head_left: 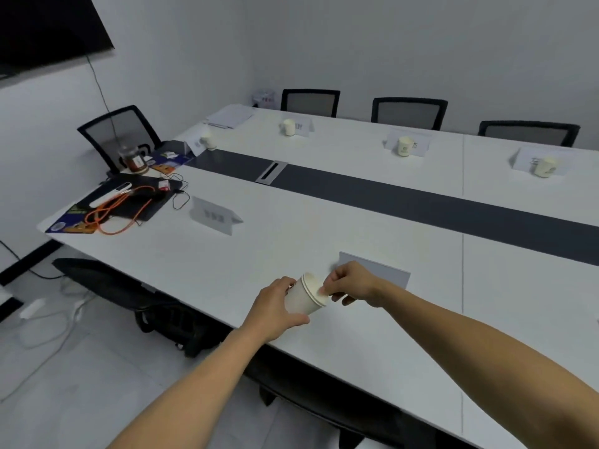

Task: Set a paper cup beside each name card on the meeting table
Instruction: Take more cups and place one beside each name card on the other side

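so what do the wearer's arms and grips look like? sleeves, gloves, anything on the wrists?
Two human arms, no sleeves in view: left forearm and right forearm are bare to the frame edge. The left grip and right grip are bare hands, no gloves. No watch, band, ring, cable or marker shows on the wrists or visible fingers.

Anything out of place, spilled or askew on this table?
Nothing spilled or toppled. Only the left end of the table looks untidy: an orange cable lies tangled across a dark pad beside a jar. The far cups stand upright by their cards.
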